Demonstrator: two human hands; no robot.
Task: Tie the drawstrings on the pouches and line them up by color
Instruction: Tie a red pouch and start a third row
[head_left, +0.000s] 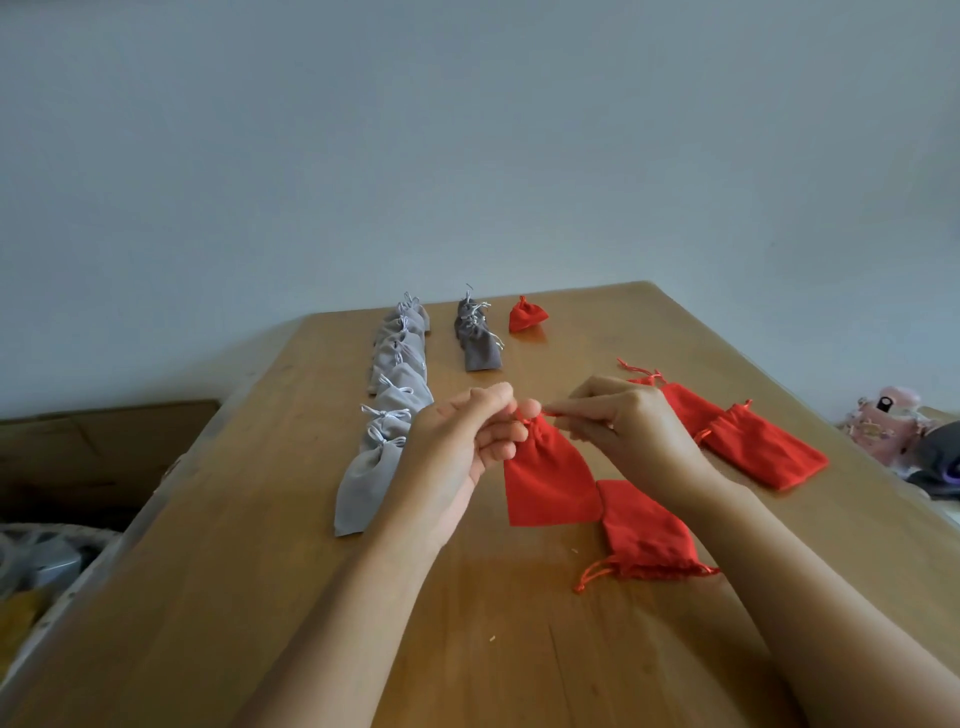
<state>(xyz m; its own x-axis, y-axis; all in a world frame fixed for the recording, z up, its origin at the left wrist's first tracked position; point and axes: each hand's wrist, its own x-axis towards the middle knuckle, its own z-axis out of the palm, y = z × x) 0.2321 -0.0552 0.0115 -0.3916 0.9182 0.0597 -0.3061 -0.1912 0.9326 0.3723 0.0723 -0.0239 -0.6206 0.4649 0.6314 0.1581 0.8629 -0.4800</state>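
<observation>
A red pouch (548, 480) hangs above the wooden table (260, 545), gathered at its neck. My left hand (462, 441) pinches one end of its red drawstring, and my right hand (623, 421) pinches the other end, the two pulling apart. Another red pouch (647, 535) lies just behind it with its cords loose. Two more red pouches (758, 449) lie to the right, one (685, 405) partly under the other. One tied red pouch (527, 314) stands at the far end.
A row of several light grey tied pouches (387, 410) runs down the table's left side. A shorter row of dark grey pouches (480, 343) lies beside it. Pink and dark clutter (893, 426) sits off the right edge; a cardboard box (104, 447) stands at left.
</observation>
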